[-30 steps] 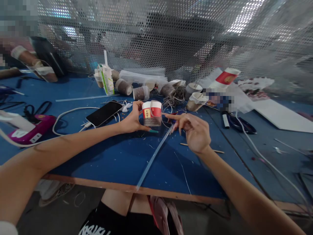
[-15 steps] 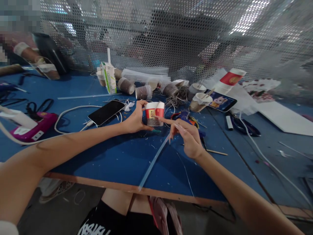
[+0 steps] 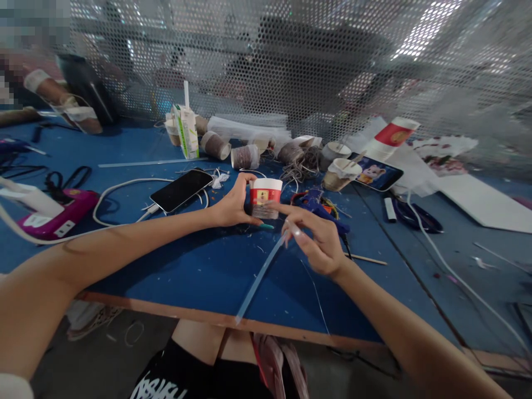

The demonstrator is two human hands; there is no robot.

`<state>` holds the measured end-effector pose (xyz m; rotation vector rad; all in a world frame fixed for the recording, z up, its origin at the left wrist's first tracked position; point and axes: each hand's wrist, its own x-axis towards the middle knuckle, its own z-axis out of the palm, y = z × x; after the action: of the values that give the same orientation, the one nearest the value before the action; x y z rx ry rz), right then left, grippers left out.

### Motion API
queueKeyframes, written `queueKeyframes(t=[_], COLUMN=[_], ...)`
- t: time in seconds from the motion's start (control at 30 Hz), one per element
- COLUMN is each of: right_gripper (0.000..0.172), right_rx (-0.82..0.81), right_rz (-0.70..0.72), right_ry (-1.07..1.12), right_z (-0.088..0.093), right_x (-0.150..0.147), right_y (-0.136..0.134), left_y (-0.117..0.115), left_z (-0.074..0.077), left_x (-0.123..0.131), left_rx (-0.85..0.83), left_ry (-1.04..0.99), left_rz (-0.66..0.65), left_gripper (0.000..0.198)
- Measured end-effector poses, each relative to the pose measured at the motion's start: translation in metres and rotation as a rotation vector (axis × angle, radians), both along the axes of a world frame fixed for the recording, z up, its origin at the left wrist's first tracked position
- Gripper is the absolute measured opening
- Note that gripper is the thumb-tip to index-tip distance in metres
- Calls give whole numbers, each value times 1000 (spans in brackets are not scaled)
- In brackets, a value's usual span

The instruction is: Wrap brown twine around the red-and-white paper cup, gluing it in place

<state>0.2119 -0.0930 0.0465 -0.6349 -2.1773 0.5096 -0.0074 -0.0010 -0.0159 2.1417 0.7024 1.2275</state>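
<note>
The person's left hand point(image 3: 233, 206) has hold of a small paper cup point(image 3: 265, 195), white at the rim with a red band, and twine point(image 3: 262, 211) wraps its lower part. The cup sits between the left thumb, down by its base, and the fingers, which come round its left side near the top; that grip is narrowed to the cup's own height. It looks upright to me, mouth up, over the front of the blue table point(image 3: 187, 277).

The right hand point(image 3: 318, 238) comes in from the other side, index finger stretched to the wound twine at the cup's lower right, seemingly touching it. The other right fingers curl beneath, just by the upper end of a translucent stick point(image 3: 261, 277); I can't tell whether they pinch anything. Behind that hand lies a blue glue gun point(image 3: 318, 204), partly hidden, and left of the cup, a dark-screened phone point(image 3: 182, 190).
</note>
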Motion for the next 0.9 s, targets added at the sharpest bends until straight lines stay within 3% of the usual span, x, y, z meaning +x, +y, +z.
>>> queueKeyframes(t=[0.17,0.37,0.63,0.9], right_gripper=[18,23,34,47], right_rx=[66,98,126,93], right_rz=[-201,-237,-26,184], right_ry=[208,141,-133,-330], right_z=[-4,24,59,66], right_x=[11,11,-17,-62], right_y=[11,20,36,62], left_y=[1,-5,-3,-2], left_z=[0,7,11,5], left_x=[0,-1,-2,1], left_rx=[49,6,-1,-79], left_ry=[17,25,75,141], left_rz=[-40,-73,-78,-28], left_gripper=[92,87,88,89])
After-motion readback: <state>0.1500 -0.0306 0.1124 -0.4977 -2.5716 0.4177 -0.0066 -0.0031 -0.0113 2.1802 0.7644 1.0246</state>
